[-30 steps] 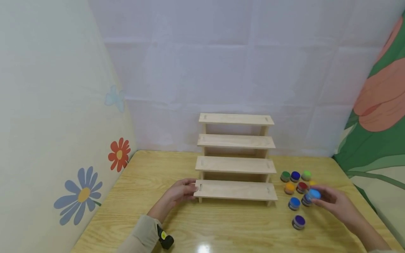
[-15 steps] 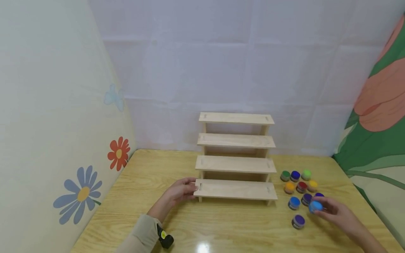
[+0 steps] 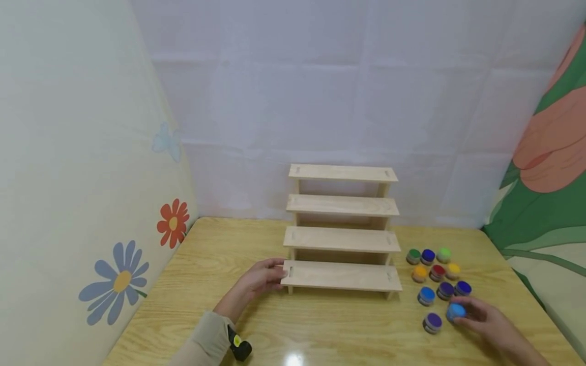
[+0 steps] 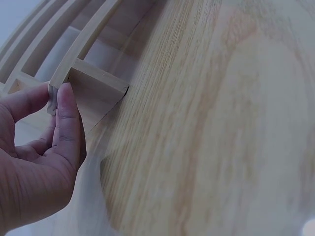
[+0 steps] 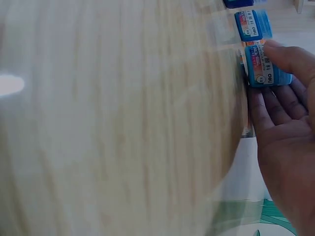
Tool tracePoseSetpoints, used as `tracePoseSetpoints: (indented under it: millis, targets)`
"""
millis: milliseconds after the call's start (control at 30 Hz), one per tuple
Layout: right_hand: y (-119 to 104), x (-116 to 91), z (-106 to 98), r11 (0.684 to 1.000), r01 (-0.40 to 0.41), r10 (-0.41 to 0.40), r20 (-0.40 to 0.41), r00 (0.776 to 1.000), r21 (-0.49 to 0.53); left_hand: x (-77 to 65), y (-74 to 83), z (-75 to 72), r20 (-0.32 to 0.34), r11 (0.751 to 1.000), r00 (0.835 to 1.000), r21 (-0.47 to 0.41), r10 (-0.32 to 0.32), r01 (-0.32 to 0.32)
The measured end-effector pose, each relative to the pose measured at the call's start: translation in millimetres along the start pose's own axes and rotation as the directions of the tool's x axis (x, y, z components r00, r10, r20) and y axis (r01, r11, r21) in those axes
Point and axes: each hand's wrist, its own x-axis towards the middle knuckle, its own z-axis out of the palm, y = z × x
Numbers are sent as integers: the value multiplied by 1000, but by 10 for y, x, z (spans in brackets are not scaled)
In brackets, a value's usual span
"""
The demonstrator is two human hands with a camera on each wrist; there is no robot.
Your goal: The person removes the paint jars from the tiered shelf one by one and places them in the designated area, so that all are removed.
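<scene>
A four-tier wooden step shelf [image 3: 341, 275] stands on the table against the back cloth. My left hand [image 3: 257, 279] pinches the left end of its lowest board between thumb and fingers, as the left wrist view confirms at the board's end [image 4: 60, 81]. To the right, my right hand [image 3: 491, 324] holds a small light blue paint jar [image 3: 455, 312] by its sides, low at the tabletop. In the right wrist view the thumb lies on the labelled jar [image 5: 262, 66], with the fingers on its other side. Nearest to it are a purple-lidded jar [image 3: 432, 323] and a dark blue-lidded jar [image 3: 463, 288].
Several more paint jars stand in loose rows right of the shelf, among them an orange one [image 3: 419, 273], a red one [image 3: 437, 272] and a blue one [image 3: 426, 295]. Flower-printed panels [image 3: 121, 282] flank the wooden table [image 3: 220, 244] on both sides.
My right hand has brought the light blue jar down toward the table's front, uncovering the yellow and dark blue jars behind it. The left hand keeps its pinch on the board.
</scene>
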Motion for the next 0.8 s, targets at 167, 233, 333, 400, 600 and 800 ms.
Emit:
tracePoseSetpoints:
  millis: [167, 233, 333, 400, 600, 800]
  targets:
    - [8, 10, 34, 1000, -12, 11, -12, 1000, -19, -9, 19, 5, -5, 1000, 1000, 7, 2, -2]
    - [7, 9, 45, 999, -14, 13, -15, 1000, -42, -15, 23, 9, -7, 1000, 1000, 6, -1, 1]
    - [5, 5, 57, 998, -12, 11, -16, 1000, -65, -28, 26, 13, -9, 1000, 1000, 2, -6, 6]
    - [0, 5, 57, 998, -4, 4, -8, 1000, -56, -34, 28, 14, -10, 1000, 1000, 3, -8, 8]
    - [-82, 12, -6, 990, 142, -142, -4, 990, -26, -39, 63, 5, -33, 999, 999, 47, -4, 5]
    - [-388, 84, -137, 982, 176, -181, -77, 980, -75, -76, 165, -64, -5, 967, 998, 247, 64, -60]
